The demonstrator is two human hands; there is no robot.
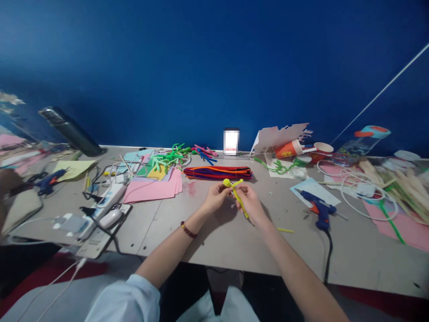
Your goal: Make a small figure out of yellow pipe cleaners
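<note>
Both hands meet over the table around a yellow pipe cleaner [240, 201], bent and twisted, with a rounded coil at its upper left end. My left hand [217, 197] pinches it near that coil, fingers closed. On the other side my right hand [251, 203] is closed on the longer, downward-hanging part. Just beyond the fingers lies a bundle of pipe cleaners [217, 173], mostly red, orange and purple. A short yellow piece [285, 230] rests to the right of my right forearm.
A blue glue gun [321, 212] lies on light blue paper at right, its cord over the front edge. Pink paper [150, 190], a power strip [107, 205] and a phone [103, 232] are leftward. Green pipe cleaners [170, 156] and an upright screen [231, 141] stand behind.
</note>
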